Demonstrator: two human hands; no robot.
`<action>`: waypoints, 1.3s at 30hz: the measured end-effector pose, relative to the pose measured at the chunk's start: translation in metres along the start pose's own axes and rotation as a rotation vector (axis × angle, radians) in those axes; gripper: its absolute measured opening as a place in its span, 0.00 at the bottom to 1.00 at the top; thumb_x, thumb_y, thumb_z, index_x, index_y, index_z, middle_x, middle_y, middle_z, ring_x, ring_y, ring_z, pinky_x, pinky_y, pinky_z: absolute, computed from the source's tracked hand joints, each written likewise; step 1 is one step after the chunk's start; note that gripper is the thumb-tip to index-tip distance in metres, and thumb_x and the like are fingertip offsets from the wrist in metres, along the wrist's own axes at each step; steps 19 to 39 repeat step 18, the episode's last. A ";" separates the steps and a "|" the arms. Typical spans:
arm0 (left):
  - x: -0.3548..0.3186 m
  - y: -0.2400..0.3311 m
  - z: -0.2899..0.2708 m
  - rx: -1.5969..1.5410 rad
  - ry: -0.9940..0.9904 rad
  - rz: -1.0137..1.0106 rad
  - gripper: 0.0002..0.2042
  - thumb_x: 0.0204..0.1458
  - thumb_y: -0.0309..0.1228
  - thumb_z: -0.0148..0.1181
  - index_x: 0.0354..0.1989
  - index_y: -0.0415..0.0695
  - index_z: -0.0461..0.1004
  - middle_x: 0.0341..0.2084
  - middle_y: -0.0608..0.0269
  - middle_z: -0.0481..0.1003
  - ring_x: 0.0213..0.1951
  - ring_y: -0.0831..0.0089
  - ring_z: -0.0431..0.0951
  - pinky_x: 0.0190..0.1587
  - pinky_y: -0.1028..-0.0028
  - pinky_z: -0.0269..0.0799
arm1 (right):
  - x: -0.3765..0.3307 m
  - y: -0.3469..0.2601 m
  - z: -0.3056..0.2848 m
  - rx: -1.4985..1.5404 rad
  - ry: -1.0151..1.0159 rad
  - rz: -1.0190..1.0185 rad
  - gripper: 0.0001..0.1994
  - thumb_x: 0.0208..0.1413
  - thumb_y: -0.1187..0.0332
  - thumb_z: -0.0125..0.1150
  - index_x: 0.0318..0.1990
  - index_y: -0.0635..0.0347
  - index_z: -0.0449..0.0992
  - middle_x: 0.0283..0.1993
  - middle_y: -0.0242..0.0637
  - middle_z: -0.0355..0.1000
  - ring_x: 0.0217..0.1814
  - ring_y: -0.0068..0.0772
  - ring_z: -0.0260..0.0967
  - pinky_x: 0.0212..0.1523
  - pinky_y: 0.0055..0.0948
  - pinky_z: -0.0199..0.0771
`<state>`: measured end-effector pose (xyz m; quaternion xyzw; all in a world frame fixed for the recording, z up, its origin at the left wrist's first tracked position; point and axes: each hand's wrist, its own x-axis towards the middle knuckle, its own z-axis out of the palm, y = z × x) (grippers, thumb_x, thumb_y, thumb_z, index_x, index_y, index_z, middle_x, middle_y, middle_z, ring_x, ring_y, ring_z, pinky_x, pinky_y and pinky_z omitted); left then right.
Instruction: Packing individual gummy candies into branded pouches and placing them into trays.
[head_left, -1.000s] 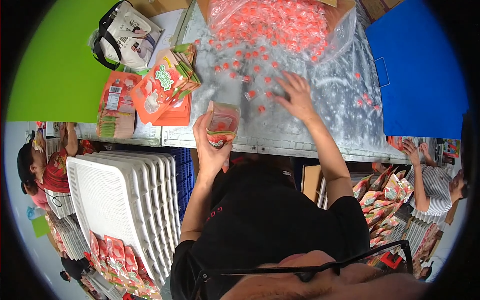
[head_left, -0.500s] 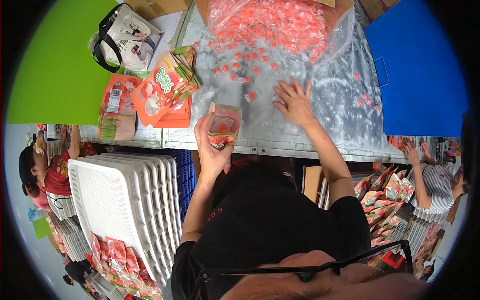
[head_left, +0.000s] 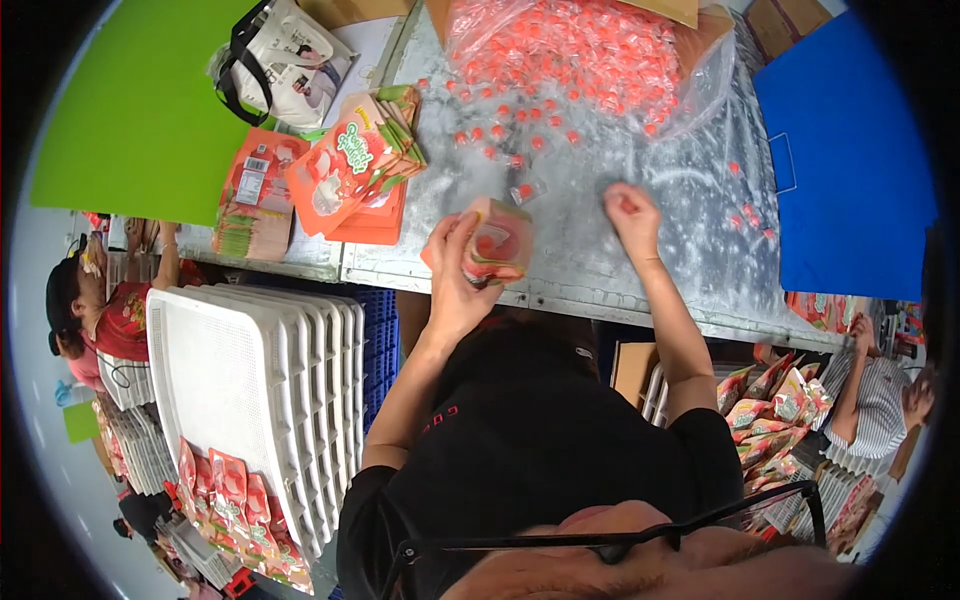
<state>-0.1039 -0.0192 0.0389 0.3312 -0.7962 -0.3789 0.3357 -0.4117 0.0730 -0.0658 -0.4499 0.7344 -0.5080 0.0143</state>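
Note:
My left hand (head_left: 452, 275) is closed around a red and green stand-up pouch (head_left: 512, 232) with its mouth spread; red pieces show through its clear part. Over the metal table (head_left: 580, 255), my right hand (head_left: 638, 222) is curled into a fist. A bit of red shows at its fingers, seemingly wrapped red candy, slightly blurred. One wrapped red candy (head_left: 525, 191) lies just beyond the pouch. Farther back, several scattered candies (head_left: 537, 143) lie in front of a big clear bag of candies (head_left: 590, 65) inside a cardboard box.
Flat pouches (head_left: 350, 165) are stacked at the left, beside a white tote bag (head_left: 290, 75). A green panel (head_left: 130, 110) and a blue panel (head_left: 850, 150) flank the table. White trays (head_left: 215, 370) stand stacked below left. Filled pouches (head_left: 765, 405) lie below right. Other people work at both sides.
My right hand has gone from spread fingers on the table to a fist, and has shifted right. The left hand has brought the pouch rightward and tipped it. The whole view has shifted slightly.

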 end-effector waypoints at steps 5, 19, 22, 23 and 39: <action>0.004 0.001 0.014 -0.041 -0.005 0.142 0.48 0.32 0.21 0.76 0.67 0.47 0.58 0.61 0.46 0.56 0.64 0.47 0.59 0.65 0.56 0.61 | 0.035 -0.108 -0.002 1.116 0.098 0.649 0.05 0.63 0.68 0.58 0.41 0.58 0.73 0.31 0.29 0.69 0.22 0.12 0.56 0.16 0.15 0.50; 0.002 -0.013 0.037 -0.159 0.074 0.258 0.57 0.25 0.36 0.82 0.68 0.48 0.52 0.64 0.45 0.52 0.69 0.41 0.50 0.68 0.46 0.55 | 0.025 -0.218 0.013 1.297 -0.078 0.288 0.12 0.66 0.58 0.55 0.46 0.57 0.70 0.37 0.37 0.70 0.21 0.17 0.51 0.16 0.17 0.49; 0.002 -0.013 0.037 -0.159 0.074 0.258 0.57 0.25 0.36 0.82 0.68 0.48 0.52 0.64 0.45 0.52 0.69 0.41 0.50 0.68 0.46 0.55 | 0.025 -0.218 0.013 1.297 -0.078 0.288 0.12 0.66 0.58 0.55 0.46 0.57 0.70 0.37 0.37 0.70 0.21 0.17 0.51 0.16 0.17 0.49; 0.002 -0.013 0.037 -0.159 0.074 0.258 0.57 0.25 0.36 0.82 0.68 0.48 0.52 0.64 0.45 0.52 0.69 0.41 0.50 0.68 0.46 0.55 | 0.025 -0.218 0.013 1.297 -0.078 0.288 0.12 0.66 0.58 0.55 0.46 0.57 0.70 0.37 0.37 0.70 0.21 0.17 0.51 0.16 0.17 0.49; 0.002 -0.013 0.037 -0.159 0.074 0.258 0.57 0.25 0.36 0.82 0.68 0.48 0.52 0.64 0.45 0.52 0.69 0.41 0.50 0.68 0.46 0.55 | 0.025 -0.218 0.013 1.297 -0.078 0.288 0.12 0.66 0.58 0.55 0.46 0.57 0.70 0.37 0.37 0.70 0.21 0.17 0.51 0.16 0.17 0.49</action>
